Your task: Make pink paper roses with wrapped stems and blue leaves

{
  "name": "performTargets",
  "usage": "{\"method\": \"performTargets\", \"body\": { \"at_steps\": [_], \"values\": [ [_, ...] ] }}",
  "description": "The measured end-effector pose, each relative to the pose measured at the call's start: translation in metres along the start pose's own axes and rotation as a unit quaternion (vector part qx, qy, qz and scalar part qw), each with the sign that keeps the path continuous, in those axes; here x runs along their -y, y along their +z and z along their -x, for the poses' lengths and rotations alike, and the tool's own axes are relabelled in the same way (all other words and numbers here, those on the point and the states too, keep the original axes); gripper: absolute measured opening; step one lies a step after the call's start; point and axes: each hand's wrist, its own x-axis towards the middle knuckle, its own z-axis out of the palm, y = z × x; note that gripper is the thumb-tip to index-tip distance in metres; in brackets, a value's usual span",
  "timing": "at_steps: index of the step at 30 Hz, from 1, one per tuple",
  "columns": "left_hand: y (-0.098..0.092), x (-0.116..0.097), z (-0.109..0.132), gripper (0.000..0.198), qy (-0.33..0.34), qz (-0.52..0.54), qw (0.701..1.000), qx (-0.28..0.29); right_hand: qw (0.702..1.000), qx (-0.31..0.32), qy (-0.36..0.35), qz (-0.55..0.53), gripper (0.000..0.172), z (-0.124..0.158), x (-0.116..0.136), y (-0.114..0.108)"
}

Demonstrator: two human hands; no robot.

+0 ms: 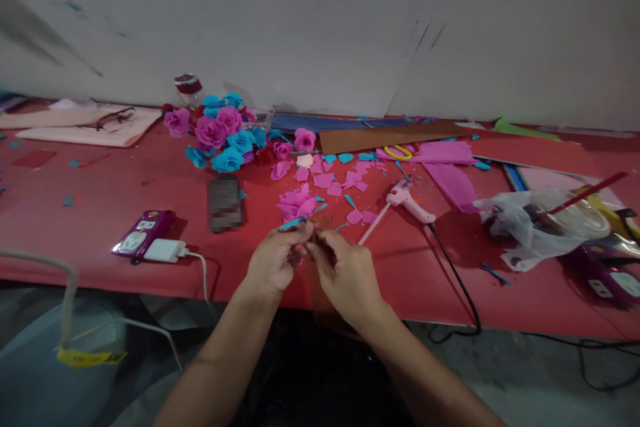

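My left hand (pixel 274 257) and my right hand (pixel 347 273) meet over the front of the red table, fingers pinched together. Just beyond the fingertips is a pink paper flower (pixel 297 203) with loose petals; its base is hidden by my left hand, which appears to grip it. A thin blue paper strip (pixel 293 223) lies along my left index finger. What my right fingers pinch is too small and covered to make out. Brown paper (pixel 320 290) passes beneath my right hand toward the table edge. Cut pink petals (pixel 324 180) lie scattered past the flower.
A pink glue gun (pixel 411 203) with a black cord lies at right. Farther right is a plastic bag (pixel 535 223). Pink and blue paper roses (pixel 225 133) are bunched behind a phone (pixel 225 203). A purple power strip (pixel 143 233) holds a white charger (pixel 165 250). Yellow-handled scissors (pixel 399 152) lie behind.
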Motion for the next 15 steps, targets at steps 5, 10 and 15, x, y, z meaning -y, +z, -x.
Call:
{"method": "performTargets", "body": {
  "at_steps": [5,10,15],
  "values": [
    [0.001,0.001,0.001,0.016,0.02,-0.002,1.0,0.02,0.999,0.025,0.031,-0.032,0.02,-0.004,0.001,0.001],
    [-0.006,-0.005,-0.001,0.02,-0.012,-0.016,0.996,0.091,0.882,0.177,0.175,-0.4,0.024,-0.018,-0.003,-0.002],
    [-0.008,-0.001,-0.004,0.017,-0.026,-0.006,0.999,0.028,0.921,0.097,0.14,-0.351,0.021,-0.017,-0.009,0.001]
  ]
}}
